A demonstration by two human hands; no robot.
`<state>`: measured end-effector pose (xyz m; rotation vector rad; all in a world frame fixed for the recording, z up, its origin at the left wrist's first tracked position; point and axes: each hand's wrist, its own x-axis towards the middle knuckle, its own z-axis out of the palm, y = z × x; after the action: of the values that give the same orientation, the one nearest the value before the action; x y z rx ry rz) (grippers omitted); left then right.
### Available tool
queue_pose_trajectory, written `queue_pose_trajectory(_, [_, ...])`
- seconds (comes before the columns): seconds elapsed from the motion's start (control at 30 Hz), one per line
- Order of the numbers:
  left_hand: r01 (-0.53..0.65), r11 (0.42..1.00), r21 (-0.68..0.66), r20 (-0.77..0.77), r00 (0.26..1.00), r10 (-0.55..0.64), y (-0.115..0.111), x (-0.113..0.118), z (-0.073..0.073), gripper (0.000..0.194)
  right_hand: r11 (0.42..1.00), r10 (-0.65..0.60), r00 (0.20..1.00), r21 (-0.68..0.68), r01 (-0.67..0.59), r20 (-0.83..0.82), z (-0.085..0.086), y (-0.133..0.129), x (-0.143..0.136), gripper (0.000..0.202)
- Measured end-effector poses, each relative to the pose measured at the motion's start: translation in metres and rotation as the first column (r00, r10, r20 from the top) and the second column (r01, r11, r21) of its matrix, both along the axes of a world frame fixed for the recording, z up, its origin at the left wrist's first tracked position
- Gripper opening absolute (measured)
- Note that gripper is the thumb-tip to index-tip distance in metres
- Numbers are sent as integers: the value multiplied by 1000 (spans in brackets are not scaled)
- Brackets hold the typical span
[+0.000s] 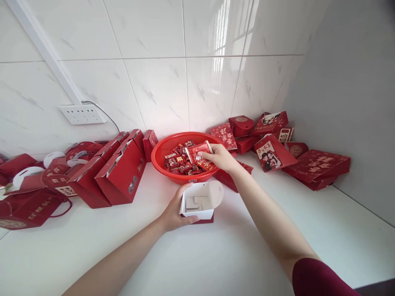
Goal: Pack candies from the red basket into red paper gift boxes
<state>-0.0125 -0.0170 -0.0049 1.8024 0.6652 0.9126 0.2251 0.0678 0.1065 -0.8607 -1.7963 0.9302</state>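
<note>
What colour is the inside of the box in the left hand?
The box is white inside, best seen in the head view.

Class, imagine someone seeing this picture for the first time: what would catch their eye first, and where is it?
Probably the bright red basket of wrapped sweets near the middle, with the right hand holding a red packet over it. Just in front, the left hand holds an open box, its white inside showing. Red boxes crowd the white counter on both sides.
</note>
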Motion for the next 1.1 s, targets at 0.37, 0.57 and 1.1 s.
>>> queue_pose_trajectory(0.37, [4,1000,11,5,1000,-4,1,2,3,96,1000,8,990,-29,-13,-144,20,-33,5,27])
queue_pose_trajectory(0.57, [-30,999,26,-24,999,30,0,0,1,99,996,23,999,83,-19,-47,32,-54,7,23])
queue_pose_trajectory(1.1, [-81,968,237,-74,992,101,-6,1,-5,115,753,-359,928,618,225,100,51,-98,31,33])
